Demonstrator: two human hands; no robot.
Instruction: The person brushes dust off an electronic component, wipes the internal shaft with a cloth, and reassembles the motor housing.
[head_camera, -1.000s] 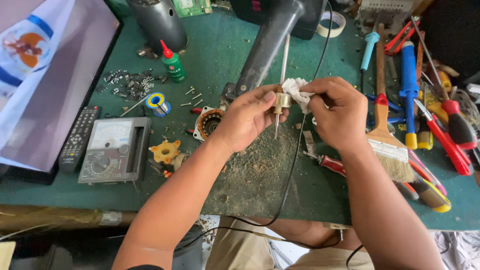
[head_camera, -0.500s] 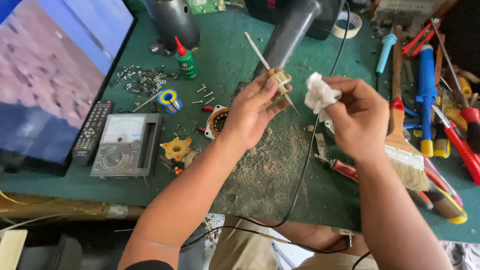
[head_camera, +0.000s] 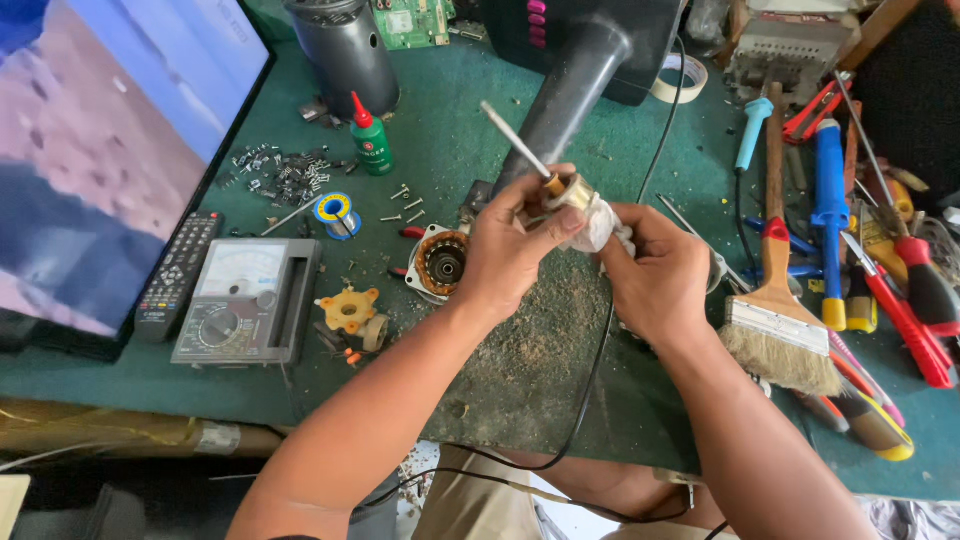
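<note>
bench repair, head view. left hand (head_camera: 510, 245) is clamped around a small motor rotor (head_camera: 567, 190), a brass-coloured drum on a thin steel shaft (head_camera: 512, 139) that sticks up and to the far left. right hand (head_camera: 655, 275) is pressed against it from the right, fingers closed on a crumpled white cloth (head_camera: 603, 222) that touches the drum. the two hands are together over the middle of the green bench mat (head_camera: 450, 130).

judged step: wiping the rotor clean with the cloth. the next move seems to call for turning the shaft in the left fingers so the cloth meets a fresh face, with light pressure.

materials: the drum is shiny and smooth, the shaft slim and rigid, the cloth soft and bunched. gritty brown dust (head_camera: 540, 340) lies on the mat just below the hands.

just left of the hands lies a round stator (head_camera: 440, 262) with copper windings, beside a yellow plastic gear-like part (head_camera: 348, 310). far left sit a grey analog meter (head_camera: 245, 300) and a black remote (head_camera: 178, 275). right of the hands is a broad wooden paintbrush (head_camera: 778, 310) with frayed bristles.
</note>
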